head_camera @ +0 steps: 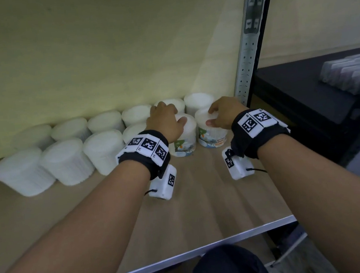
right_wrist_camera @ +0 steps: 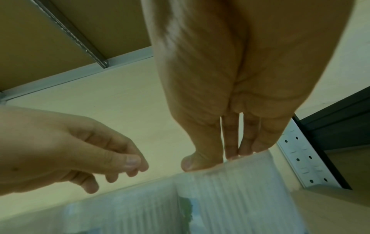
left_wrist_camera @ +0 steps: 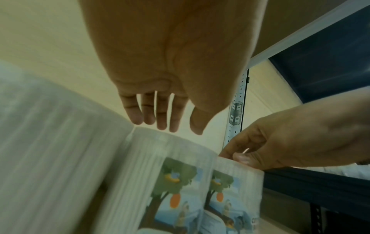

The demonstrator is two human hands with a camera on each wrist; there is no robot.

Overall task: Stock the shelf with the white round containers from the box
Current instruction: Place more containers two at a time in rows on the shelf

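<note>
Setting two containers down at the front row's end, beside the shelf post [head_camera: 247,47]. Left hand [head_camera: 166,120] open, hovering over its container [head_camera: 183,139]; right hand [head_camera: 224,112] pinching the other's [head_camera: 212,133] top. Next, probably: release, fetch more.

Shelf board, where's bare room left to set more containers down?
Free: the wide strip of board between the front row of containers and the metal front edge. Crowded: along the back wall, two rows deep, up to the right post.
</note>
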